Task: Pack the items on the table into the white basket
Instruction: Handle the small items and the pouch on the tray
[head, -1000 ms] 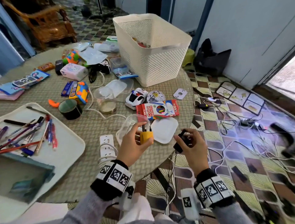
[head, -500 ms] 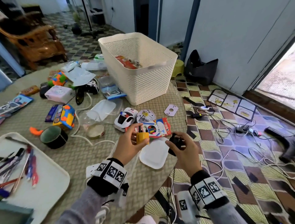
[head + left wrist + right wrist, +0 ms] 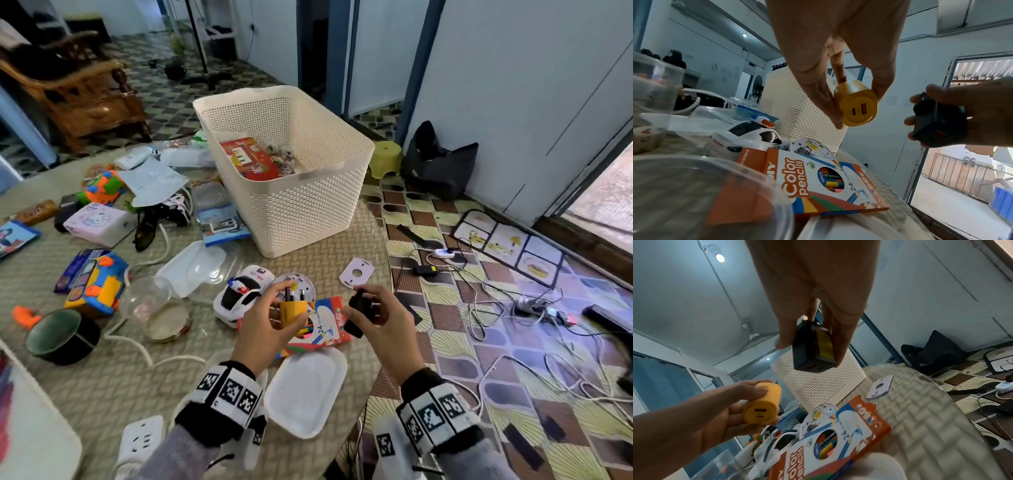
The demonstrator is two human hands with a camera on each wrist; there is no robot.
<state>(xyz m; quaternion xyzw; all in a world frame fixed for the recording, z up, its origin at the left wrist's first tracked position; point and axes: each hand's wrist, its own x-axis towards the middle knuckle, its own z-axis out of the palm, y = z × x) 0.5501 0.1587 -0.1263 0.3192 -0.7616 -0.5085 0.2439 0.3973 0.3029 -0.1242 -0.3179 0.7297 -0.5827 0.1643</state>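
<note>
My left hand grips a yellow round charger plug, prongs up, above the colour pencil box. My right hand grips a black square charger just to the right, over the table's near edge. The white basket stands beyond both hands at the table's far right, with a red box and small items inside.
Between the hands and the basket lie a white police toy car, a round white disc and a pink plate. Clear tubs, a white lid, a power strip and toys crowd the left. Cables cover the floor at right.
Both hands have risen and moved forward over the pencil box towards the basket, each still holding its charger. The view has tilted up, showing the basket's inside.
</note>
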